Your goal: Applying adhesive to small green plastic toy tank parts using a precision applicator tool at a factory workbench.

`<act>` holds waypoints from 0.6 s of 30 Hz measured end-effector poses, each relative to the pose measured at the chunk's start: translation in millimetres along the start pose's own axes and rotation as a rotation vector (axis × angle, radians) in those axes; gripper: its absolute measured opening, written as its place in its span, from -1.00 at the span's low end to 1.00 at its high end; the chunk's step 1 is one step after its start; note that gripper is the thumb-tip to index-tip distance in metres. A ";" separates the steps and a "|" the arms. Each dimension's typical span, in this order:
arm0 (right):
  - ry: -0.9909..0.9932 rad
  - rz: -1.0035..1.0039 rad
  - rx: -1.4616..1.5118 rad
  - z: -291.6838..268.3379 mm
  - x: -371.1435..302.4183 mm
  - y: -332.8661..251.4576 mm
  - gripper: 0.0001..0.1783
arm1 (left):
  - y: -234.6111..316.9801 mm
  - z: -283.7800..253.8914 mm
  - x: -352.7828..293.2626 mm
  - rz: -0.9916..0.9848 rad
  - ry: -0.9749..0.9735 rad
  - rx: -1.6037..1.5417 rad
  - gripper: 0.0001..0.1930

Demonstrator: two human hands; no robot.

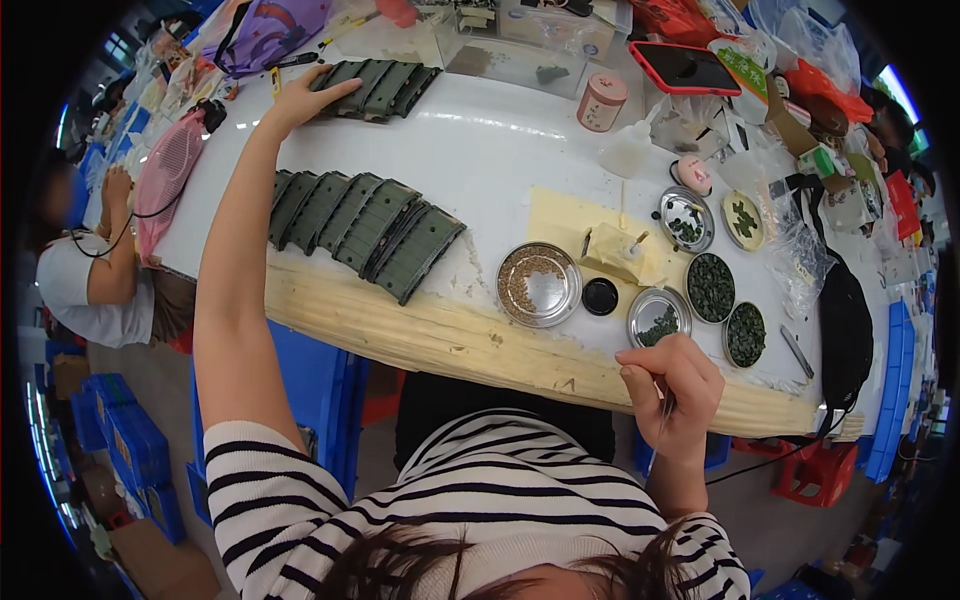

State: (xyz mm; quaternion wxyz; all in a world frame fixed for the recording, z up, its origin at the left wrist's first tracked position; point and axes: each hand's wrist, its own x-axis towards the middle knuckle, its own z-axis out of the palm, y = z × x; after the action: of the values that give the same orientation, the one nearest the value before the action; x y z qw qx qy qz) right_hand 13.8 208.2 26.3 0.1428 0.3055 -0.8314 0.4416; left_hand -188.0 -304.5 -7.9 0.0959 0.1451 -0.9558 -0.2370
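Note:
At the far left of the table, my left hand grips the left end of a row of dark green rectangular panels, thumb and finger apart around it. A second, larger row of overlapping green panels lies nearer, beside my left forearm. My right hand is raised over the front edge, fingers pinched on a thin metal tool, its kind mostly hidden. Just beyond that hand is a round metal dish with small green pieces. To its left stands a metal dish of tan grains.
Round tins of dark green pieces stand at the right, near a metal blade-like tool. A wax-like block sits on yellow paper beside a black lid. A red-edged phone stands behind. Another person's arm is at far left.

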 end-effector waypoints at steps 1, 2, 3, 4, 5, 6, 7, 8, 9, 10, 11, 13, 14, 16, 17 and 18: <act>0.001 -0.008 0.010 0.7 0.1 -0.5 -0.85 | 2.4 -0.5 -3.8 0.009 -0.003 -0.002 -0.09; 0.002 -0.011 0.013 1.2 0.3 -0.7 -0.85 | 4.7 -2.1 -7.4 0.011 -0.013 -0.008 -0.07; 0.002 -0.012 0.013 1.2 0.6 -0.8 -0.85 | 10.3 -3.4 -12.6 0.013 -0.024 -0.017 -0.06; 0.002 -0.014 0.012 1.2 0.5 -1.0 -0.85 | 14.5 -3.7 -16.6 0.016 -0.036 -0.026 -0.04; 0.001 -0.007 0.007 0.8 -0.5 -1.1 -0.85 | 16.7 -2.8 -18.7 0.036 -0.047 -0.038 -0.06; 0.000 -0.001 0.003 0.3 -1.3 -0.7 -0.85 | 19.2 -1.7 -21.1 0.043 -0.061 -0.055 -0.07; -0.002 0.005 -0.002 0.0 -1.9 -0.7 -0.85 | 22.0 0.1 -23.8 0.051 -0.074 -0.072 -0.07; 0.000 0.010 -0.002 0.1 -2.2 -1.0 -0.85 | 23.9 1.9 -26.5 0.058 -0.088 -0.089 -0.08; 0.001 0.016 -0.003 -0.2 -2.9 -1.4 -0.85 | 24.8 5.0 -29.4 0.084 -0.080 -0.091 -0.08; 0.003 0.022 -0.004 -0.3 -3.6 -1.8 -0.85 | 25.9 7.6 -31.9 0.090 -0.084 -0.083 -0.09; 0.005 0.014 -0.004 -0.1 -3.7 -2.0 -0.85 | 27.0 9.8 -34.3 0.095 -0.088 -0.074 -0.09; 0.009 0.001 -0.005 0.3 -3.4 -1.9 -0.86 | 33.4 14.7 -40.8 0.112 -0.111 -0.071 -0.09; 0.009 0.004 -0.004 0.2 -3.9 -2.3 -0.86 | 36.5 16.8 -44.8 0.114 -0.109 -0.055 -0.08; 0.010 0.008 -0.002 0.2 -4.5 -2.9 -0.86 | 52.0 16.7 -59.1 0.120 -0.102 -0.021 -0.07; 0.012 0.012 -0.005 0.4 -4.7 -3.0 -0.86 | 53.4 20.0 -62.7 0.144 -0.104 -0.028 -0.06; 0.013 0.015 -0.007 0.6 -4.8 -3.6 -0.86 | 57.7 20.4 -68.3 0.144 -0.106 -0.001 -0.06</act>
State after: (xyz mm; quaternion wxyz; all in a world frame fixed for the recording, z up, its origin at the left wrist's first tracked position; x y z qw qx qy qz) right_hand 19.8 208.0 25.9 0.1458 0.2956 -0.8344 0.4417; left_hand -142.3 -224.9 -5.7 0.0618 0.0632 -0.9674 -0.2372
